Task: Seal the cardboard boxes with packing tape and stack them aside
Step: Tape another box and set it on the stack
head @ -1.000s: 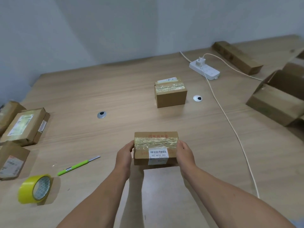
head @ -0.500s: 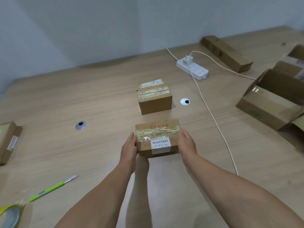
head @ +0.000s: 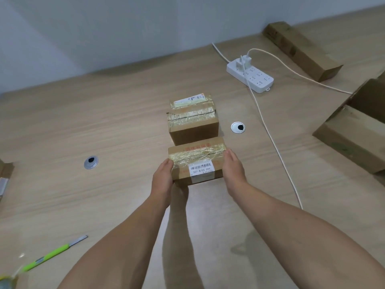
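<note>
A small taped cardboard box (head: 198, 161) with a barcode label is held above the wooden table between both hands. My left hand (head: 163, 180) grips its left end and my right hand (head: 233, 170) grips its right end. Just beyond it, a second taped box (head: 192, 119) with a white label stands on the table; the held box's far edge overlaps its front face in the view. A sliver of the yellow tape roll (head: 7, 281) shows at the bottom left corner.
A green-handled knife (head: 54, 253) lies at the lower left. A white power strip (head: 251, 77) and its cable (head: 275, 147) run down the right side. Open cardboard boxes (head: 354, 132) sit at the right, a long box (head: 300, 49) at the back right.
Both hands carried the labelled box forward, away from me, up to the taped box on the table. The view shifted, so the tape roll and left boxes slid out of frame.
</note>
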Tool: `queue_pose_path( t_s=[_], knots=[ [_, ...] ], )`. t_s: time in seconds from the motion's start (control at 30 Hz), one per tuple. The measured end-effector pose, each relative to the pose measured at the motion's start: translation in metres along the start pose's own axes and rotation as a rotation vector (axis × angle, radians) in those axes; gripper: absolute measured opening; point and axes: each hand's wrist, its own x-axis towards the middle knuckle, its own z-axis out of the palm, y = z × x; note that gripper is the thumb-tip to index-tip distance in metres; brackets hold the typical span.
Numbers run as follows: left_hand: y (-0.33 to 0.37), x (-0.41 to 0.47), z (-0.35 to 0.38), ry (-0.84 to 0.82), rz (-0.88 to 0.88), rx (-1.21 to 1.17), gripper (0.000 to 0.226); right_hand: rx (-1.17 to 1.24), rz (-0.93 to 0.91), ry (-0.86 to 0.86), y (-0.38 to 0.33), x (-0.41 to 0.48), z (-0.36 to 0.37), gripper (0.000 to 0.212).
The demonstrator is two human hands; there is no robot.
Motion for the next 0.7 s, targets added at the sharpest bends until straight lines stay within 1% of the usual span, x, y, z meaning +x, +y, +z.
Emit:
queue_pose_path(
  t_s=[0.07,0.17,0.23,0.33,0.47,0.7],
  knots=[
    [0.002,0.006,0.003,0.008,0.001,0.012,0.033,0.006,-0.005,0.01,-0.002,0.007,0.001,0.045],
    [0.0,0.018,0.003,0.019,0.003,0.035,0.05,0.004,-0.013,0.002,-0.004,0.014,0.004,0.046],
    [-0.001,0.025,0.003,0.022,0.002,0.031,0.058,-0.009,-0.019,-0.008,-0.005,0.016,0.005,0.046],
    [0.0,0.034,0.006,0.016,0.004,0.033,0.059,-0.018,-0.026,-0.004,-0.008,0.02,0.006,0.047],
    [0.004,0.041,0.011,0.015,0.009,0.026,0.052,-0.01,-0.027,-0.007,-0.014,0.028,0.006,0.047],
    [0.008,0.051,0.019,0.018,0.021,0.015,0.056,0.001,-0.036,-0.007,-0.019,0.041,0.007,0.046]
  ],
)
